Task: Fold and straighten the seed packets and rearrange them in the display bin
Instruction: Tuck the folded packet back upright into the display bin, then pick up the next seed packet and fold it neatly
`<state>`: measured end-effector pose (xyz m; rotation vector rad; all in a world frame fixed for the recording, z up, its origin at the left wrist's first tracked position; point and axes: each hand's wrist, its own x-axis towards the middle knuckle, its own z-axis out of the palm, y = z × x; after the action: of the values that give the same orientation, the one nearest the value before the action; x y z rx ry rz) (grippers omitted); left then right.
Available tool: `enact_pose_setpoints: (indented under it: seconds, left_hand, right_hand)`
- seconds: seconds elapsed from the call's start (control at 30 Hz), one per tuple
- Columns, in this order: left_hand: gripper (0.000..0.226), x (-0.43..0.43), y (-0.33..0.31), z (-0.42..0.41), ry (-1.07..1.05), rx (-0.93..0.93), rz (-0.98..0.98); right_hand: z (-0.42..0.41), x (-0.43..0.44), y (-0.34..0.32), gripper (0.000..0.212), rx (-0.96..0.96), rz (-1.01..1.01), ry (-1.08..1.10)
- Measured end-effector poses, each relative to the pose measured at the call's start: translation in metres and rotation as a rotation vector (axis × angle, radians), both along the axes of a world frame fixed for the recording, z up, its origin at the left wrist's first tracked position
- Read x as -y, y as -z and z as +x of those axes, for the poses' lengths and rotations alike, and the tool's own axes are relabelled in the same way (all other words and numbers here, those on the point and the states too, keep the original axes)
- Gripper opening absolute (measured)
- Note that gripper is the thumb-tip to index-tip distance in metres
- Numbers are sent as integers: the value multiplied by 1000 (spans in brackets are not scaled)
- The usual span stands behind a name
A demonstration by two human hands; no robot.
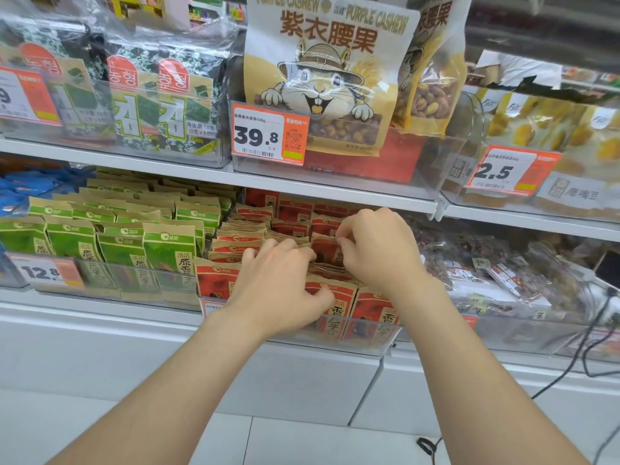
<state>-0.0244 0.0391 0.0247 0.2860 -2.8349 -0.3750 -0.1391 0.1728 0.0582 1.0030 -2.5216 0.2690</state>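
Left hand [285,280] is spread over the packet tops at the front of the row, fingers reaching back and thumb hooked on the top edge of a front packet, so it grips a small bunch. Right hand [379,250] is just beside it, not quite touching, fingers curled and pinching the folded top of a packet further back. Both are in the red seed packets [372,310], which sit in the clear display bin [362,340] on the lower shelf, right of the green packets [167,250] and under the cashew bag [322,78]. Step looks like mid-straightening: left steadies the front rows while right picks out one top flap to fold or pull upright. Rearranging looks partly done: front row is tidy, middle is messy. Next move probably needs the right hand to crease that flap flat and seat the packet vertical without dragging its neighbours, with the left holding the gap open. Front packets stand upright, long axis vertical, printed faces toward the aisle, folded edge up. Mid-bin ones lean and overlap; exact tilt is hidden by the hands.
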Motion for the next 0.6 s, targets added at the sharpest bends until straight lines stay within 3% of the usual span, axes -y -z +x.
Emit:
enact_pose_setpoints:
  seconds: [0.17,0.3,0.43,0.6]
  left_hand:
    - [32,-4,-9,6,-114,-256,278]
    - [33,-4,-12,9,-207,-444,391]
    - [24,-14,-18,14,-151,-651,543]
    - [27,-38,-24,22,7,-761,695]
  right_hand:
    - [11,-27,2,4,-344,-365,-109]
    - [28,-35,-11,3,-518,-623,-63]
    - [50,-29,-26,9,-394,-796,-192]
    - [83,-5,-37,16,-114,-779,-243]
